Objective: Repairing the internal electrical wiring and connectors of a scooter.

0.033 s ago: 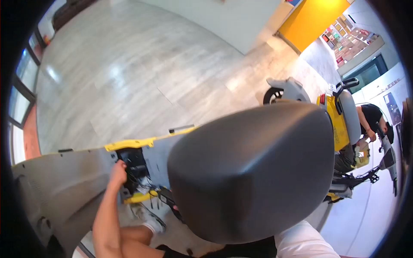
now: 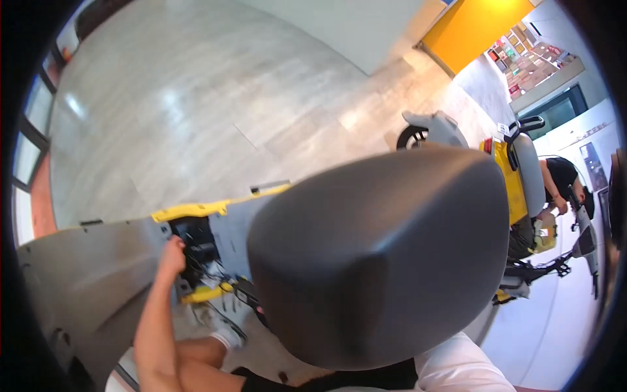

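Note:
My left hand (image 2: pixel 172 253) is closed at the left edge of an opening in a scooter's grey body panel (image 2: pixel 98 268). Whatever its fingers grip, if anything, is too small to make out. Inside the opening sit black parts and loose wires (image 2: pixel 208 268), with yellow trim (image 2: pixel 189 210) along its far side. A big dark seat (image 2: pixel 379 261) fills the middle and hides most of what lies beneath. By its left edge a black device (image 2: pixel 245 293) juts out, with a small skin-coloured patch beside it, perhaps my right hand (image 2: pixel 260 310). Its fingers are hidden.
Another yellow and grey scooter (image 2: pixel 513 189) stands at the right, where a person in black (image 2: pixel 560 176) bends over it. Tiled floor (image 2: pixel 196 124) stretches beyond the panel to a white wall and an orange panel (image 2: pixel 480 32). My shoe (image 2: pixel 228 333) rests below the opening.
The whole view has shifted slightly, so the panel and seat appear a little further left. My left hand stays at the opening's left edge, its fingers still closed.

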`<control>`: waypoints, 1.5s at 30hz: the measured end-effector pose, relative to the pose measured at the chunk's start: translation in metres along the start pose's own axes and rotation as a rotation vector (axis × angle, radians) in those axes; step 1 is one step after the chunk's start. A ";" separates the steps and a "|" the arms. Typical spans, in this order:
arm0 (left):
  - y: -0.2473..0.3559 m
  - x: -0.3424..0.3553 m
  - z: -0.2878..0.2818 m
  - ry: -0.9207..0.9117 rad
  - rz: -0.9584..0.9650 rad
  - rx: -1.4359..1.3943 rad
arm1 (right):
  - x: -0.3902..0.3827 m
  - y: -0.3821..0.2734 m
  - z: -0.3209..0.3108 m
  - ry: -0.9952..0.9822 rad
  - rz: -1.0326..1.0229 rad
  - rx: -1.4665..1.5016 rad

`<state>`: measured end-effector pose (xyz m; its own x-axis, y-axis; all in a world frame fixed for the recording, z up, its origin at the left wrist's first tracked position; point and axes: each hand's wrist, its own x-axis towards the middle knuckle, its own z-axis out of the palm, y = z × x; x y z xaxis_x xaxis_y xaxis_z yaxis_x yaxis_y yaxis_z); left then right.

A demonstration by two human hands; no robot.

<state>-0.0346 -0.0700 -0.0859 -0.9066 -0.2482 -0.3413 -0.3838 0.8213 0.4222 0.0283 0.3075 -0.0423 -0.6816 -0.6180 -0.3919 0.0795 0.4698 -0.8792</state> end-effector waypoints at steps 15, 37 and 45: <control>-0.032 0.007 0.016 0.334 0.317 -0.129 | 0.004 0.006 -0.002 0.109 -0.004 -0.027; 0.003 0.014 -0.004 -0.176 -0.276 -1.009 | 0.014 0.008 0.021 0.056 0.021 -0.238; 0.004 0.014 0.007 -0.272 -0.368 -0.899 | 0.008 0.002 0.013 -0.019 0.012 0.066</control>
<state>-0.0478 -0.0665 -0.0943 -0.6775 -0.1902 -0.7105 -0.7233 -0.0031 0.6905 0.0323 0.2953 -0.0505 -0.6662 -0.6251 -0.4067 0.1352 0.4350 -0.8902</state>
